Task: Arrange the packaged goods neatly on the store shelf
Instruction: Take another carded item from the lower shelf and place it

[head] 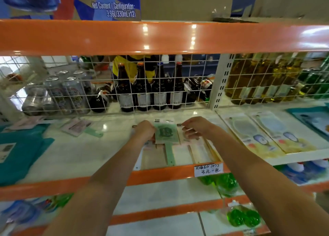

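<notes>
My left hand (145, 129) grips the green packet (166, 133); right hand (195, 129), fingers curled, holds nothing I can see. I square the packet's edges with the stack (179, 153) below.

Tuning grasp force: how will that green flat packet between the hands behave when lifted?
The green packet looks thin and flat, so probably light and floppy. Its glossy wrap may be slippery. It lies on other flat packets, so pushing could slide those too.

Shelf bay open in front, closed behind
Bare shelf board (85, 152) lies left of the packets (166, 134); wire grid (160, 86) blocks the far side, orange beam (124, 38) caps it, white upright (219, 86) bounds right
</notes>
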